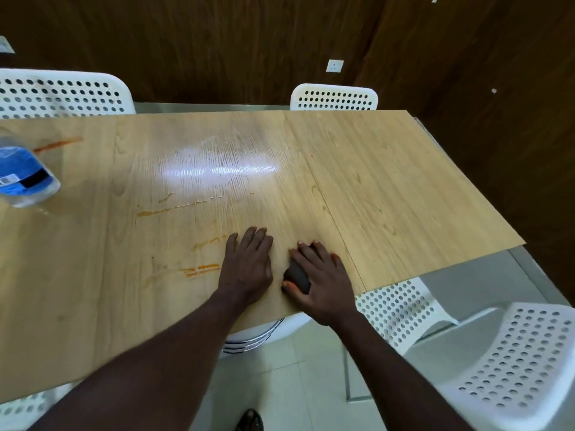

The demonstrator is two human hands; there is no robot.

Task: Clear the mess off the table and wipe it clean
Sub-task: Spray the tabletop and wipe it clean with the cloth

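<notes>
Table: You are looking down at a light wooden table (389, 181). Two boards are meeting on it in a thin line.
Left hand: Your left hand (249, 262) is lying flat on the table, close to the table's near edge. Its fingers are staying straight and loose, holding nothing.
Right hand: Your right hand (323, 275) is also resting on the table, a little more toward the table's right end. Its fingers and thumb are curling round a dark wiper and gripping it.
Wiper: The dark wiper (297, 275) is sitting on the table top under your right palm, touching the wood. Only a small dark lump is showing, so you cannot tell if it is a cloth or a sponge.
Mess: Some orange smears (200, 270) are lying on the table toward its left, just past your left hand. More are showing nearer the table's middle and at its far left.
Bottle: A clear water bottle (21, 172) with a blue label is showing at the table's left end. It is looking blurry, so you cannot tell if it is standing straight.
Shine: A bright shiny patch (217, 169) is glowing on the middle of the table.
Chairs: White chairs (59, 94) full of round holes are standing around the table, two at its far side and two by its near right corner.
Floor: A dark shoe (249, 419) is showing on pale tiles below the table's near edge.
</notes>
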